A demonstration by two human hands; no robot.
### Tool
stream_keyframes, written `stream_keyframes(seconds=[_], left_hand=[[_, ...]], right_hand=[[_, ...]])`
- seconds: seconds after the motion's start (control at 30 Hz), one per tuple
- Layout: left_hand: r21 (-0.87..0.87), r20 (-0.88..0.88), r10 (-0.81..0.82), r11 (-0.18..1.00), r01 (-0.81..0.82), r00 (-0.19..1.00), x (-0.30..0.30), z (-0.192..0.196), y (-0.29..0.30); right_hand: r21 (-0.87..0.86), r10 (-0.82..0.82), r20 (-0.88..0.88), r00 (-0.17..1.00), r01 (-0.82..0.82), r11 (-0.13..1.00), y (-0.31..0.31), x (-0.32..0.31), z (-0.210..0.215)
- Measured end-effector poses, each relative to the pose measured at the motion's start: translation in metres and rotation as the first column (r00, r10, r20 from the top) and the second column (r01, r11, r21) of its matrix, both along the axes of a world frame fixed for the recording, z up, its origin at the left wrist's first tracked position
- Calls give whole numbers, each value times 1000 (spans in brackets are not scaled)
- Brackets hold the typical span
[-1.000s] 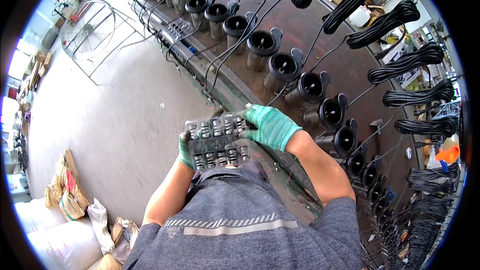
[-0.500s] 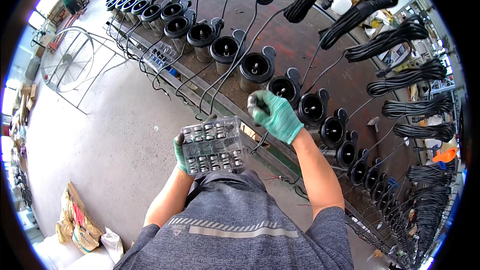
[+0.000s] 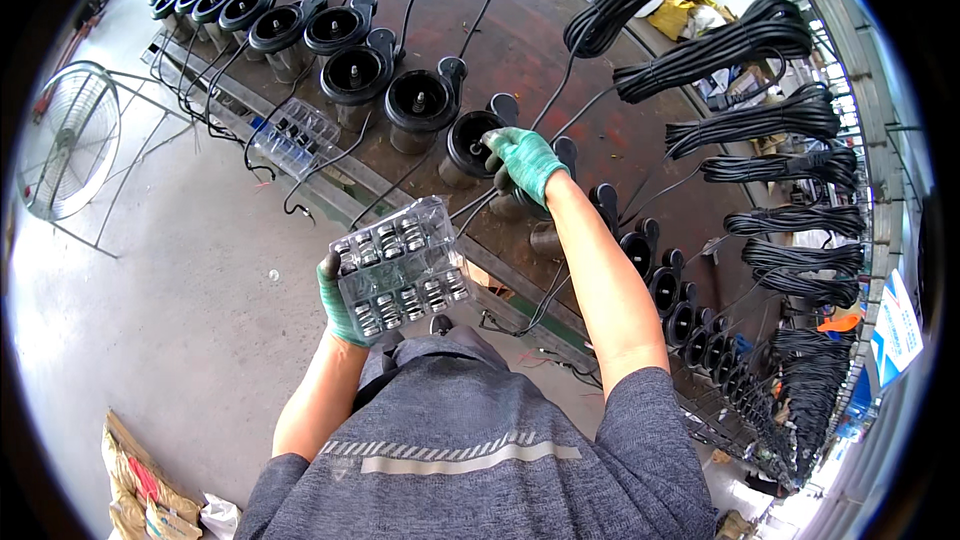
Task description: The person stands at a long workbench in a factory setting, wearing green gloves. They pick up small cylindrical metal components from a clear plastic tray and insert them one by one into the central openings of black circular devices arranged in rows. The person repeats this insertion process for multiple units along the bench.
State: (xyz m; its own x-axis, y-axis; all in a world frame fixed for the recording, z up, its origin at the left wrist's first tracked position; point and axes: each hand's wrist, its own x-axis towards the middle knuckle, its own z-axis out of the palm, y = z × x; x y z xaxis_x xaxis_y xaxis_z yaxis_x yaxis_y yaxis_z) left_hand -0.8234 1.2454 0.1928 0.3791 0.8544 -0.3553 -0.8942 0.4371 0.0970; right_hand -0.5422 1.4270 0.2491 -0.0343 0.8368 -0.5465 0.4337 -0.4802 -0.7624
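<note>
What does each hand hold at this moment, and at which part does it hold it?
The left hand holds a clear plastic tray of small metal parts by its left edge. The right hand reaches onto a black round housing; whether it grips anything cannot be told.

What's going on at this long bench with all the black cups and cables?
A person in green work gloves stands at a brown workbench. The left hand holds a clear plastic tray filled with small metal springs. The right hand reaches over to one of the black round housings lined up in a row along the bench edge, fingertips at its rim. Coiled black cables lie farther back, and a second clear tray hangs off the edge.
</note>
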Motion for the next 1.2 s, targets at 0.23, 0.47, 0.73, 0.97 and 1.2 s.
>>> stream_keyframes(seconds=[0.23, 0.47, 0.73, 0.97, 1.2], left_hand=[[33, 53, -120, 992, 119, 991, -10, -3, 67], [64, 125, -274, 961, 268, 953, 6, -11, 123], [72, 178, -348, 938, 340, 921, 15, -34, 150], [54, 157, -345, 938, 341, 925, 10, -37, 145], [100, 111, -398, 916, 388, 911, 8, -32, 139]], right_hand=[[-105, -18, 148, 989, 33, 994, 23, -8, -7], [460, 67, 635, 769, -446, 768, 7, -2, -34], [103, 240, 754, 611, -472, 876, 27, -21, -19], [-48, 325, 813, 483, -500, 865, 35, -30, -14], [339, 237, 524, 818, -456, 823, -23, -37, 40]])
